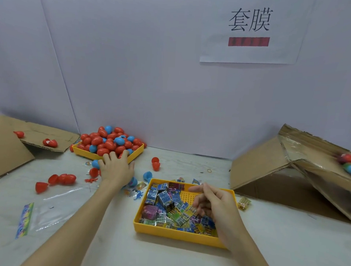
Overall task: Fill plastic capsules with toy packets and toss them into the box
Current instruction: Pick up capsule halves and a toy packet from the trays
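Capsules (pixel 108 142) heaped in a tray meet the spread left hand (pixel 117 167); right hand (pixel 213 201) curls over packets (pixel 166 204), grip unclear.

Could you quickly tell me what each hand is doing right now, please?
Left hand: open, fingers reaching onto the capsules.
Right hand: fingers curled over the packets; grip cannot be told.

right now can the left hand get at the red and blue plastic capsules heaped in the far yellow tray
Probably yes. The left hand already lies at the near rim of the far yellow tray, fingertips against the red and blue plastic capsules, with nothing over the heap.
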Demonstrator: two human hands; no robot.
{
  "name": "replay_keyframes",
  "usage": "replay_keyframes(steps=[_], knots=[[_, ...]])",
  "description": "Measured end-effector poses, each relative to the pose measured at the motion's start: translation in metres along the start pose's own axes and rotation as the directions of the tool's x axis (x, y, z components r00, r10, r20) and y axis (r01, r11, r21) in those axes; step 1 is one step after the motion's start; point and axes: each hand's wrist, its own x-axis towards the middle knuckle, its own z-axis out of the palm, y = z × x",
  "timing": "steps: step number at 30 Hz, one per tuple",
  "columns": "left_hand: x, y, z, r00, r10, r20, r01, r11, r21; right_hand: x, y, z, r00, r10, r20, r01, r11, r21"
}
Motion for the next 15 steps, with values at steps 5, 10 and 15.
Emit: replay_keyframes(steps=[5,10,15], knots=[[0.010,0.004,0.002,0.999,0.031,-0.015,-0.031,0.998,0.053,-0.001,-0.001,0.000,1.000,0.013,-0.007,-0.014,1.000,-0.016],[0.000,0.005,-0.010,0.962,0.072,-0.263,-0.090,0.994,-0.058,-0.002,-0.004,0.001,0.999,0.031,-0.018,-0.031,1.000,-0.001],[-0.046,0.038,-0.038,0.916,0.184,-0.356,-0.394,0.584,-0.710,-0.002,-0.004,0.000,0.999,0.043,-0.025,-0.043,0.999,0.013]])
